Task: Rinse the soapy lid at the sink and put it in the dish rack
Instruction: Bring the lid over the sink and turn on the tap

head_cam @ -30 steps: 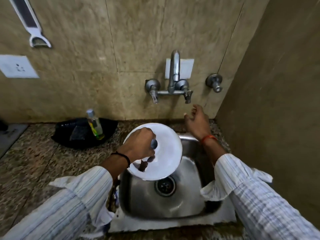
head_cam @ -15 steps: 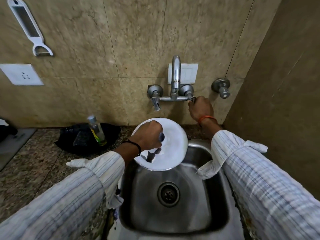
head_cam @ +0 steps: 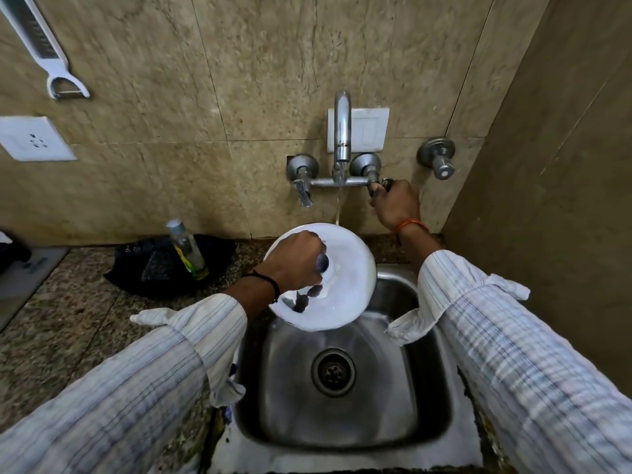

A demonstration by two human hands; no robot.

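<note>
This is a small home kitchen corner. A steel sink (head_cam: 342, 388) sits sunk into a speckled stone counter (head_cam: 68, 319), with a wall tap (head_cam: 342, 131) running above it on beige tiles. A peeler (head_cam: 44, 53) hangs on the wall beside a socket (head_cam: 34, 140), and a bottle (head_cam: 186, 249) of liquid stands by a black pan (head_cam: 136, 271).

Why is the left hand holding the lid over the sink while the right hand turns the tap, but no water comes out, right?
Not quite. Water is running from the tap in the head view. The left hand holds the lid over the sink; the right hand is on the tap handle.
</note>
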